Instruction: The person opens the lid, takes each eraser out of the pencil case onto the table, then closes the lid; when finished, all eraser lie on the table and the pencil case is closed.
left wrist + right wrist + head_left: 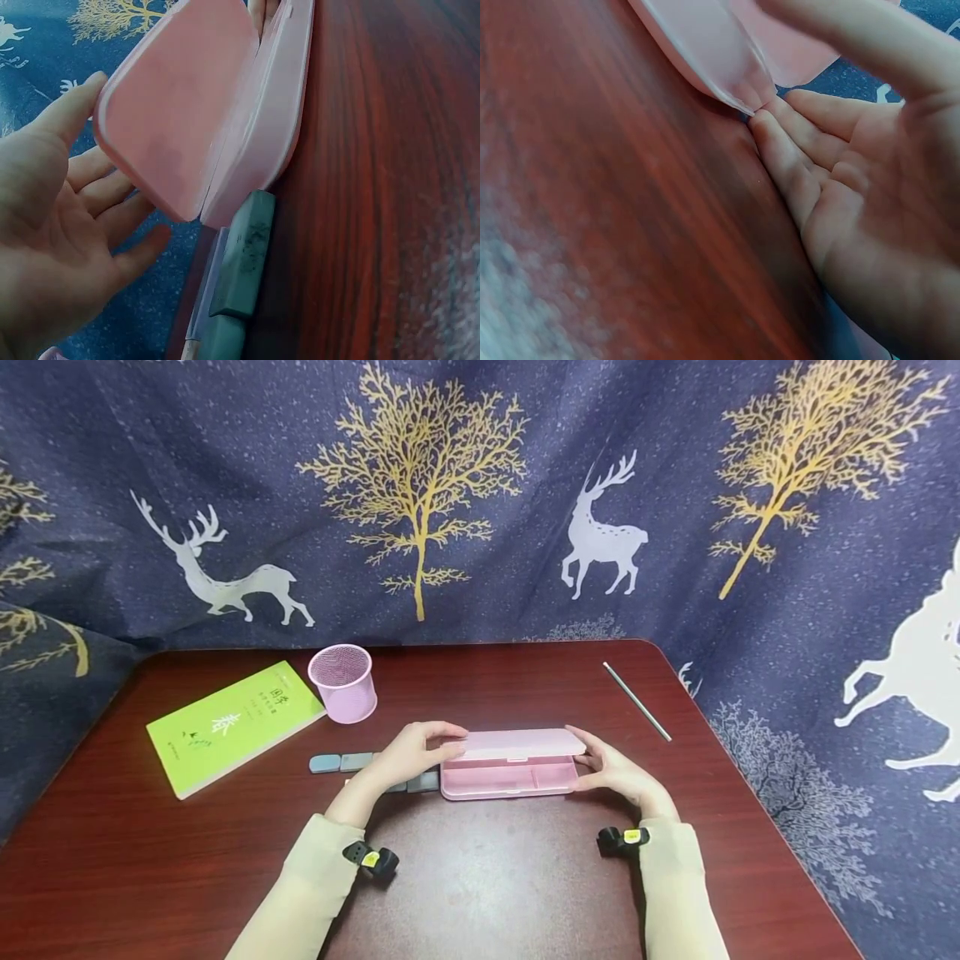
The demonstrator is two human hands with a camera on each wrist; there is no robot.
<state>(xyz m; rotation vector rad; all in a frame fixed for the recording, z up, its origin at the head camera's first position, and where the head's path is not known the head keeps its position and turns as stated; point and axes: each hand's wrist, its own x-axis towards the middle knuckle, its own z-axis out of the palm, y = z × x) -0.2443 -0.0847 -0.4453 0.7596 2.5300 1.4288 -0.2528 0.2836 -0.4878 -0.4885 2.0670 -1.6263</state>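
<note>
A pink pencil case (508,789) lies on the table with its hinged lid (517,742) partly raised. Inside, a divider splits the pink tray, and I see nothing lying in it. My left hand (412,752) holds the lid's left end; in the left wrist view the thumb is at the lid's edge and the other fingers lie behind it. At the case's right end, my right hand (618,772) grips around it, with fingertips (769,124) touching the base corner. Flat greyish-green markers (244,255) lie against the case's left end, partly hidden by the left hand.
A pink mesh pen cup (352,697) stands at the back left. Beside it is a green book (236,727). One thin pale-green pencil (637,702) lies at the back right. A dark patterned cloth (480,527) hangs behind the table (480,877).
</note>
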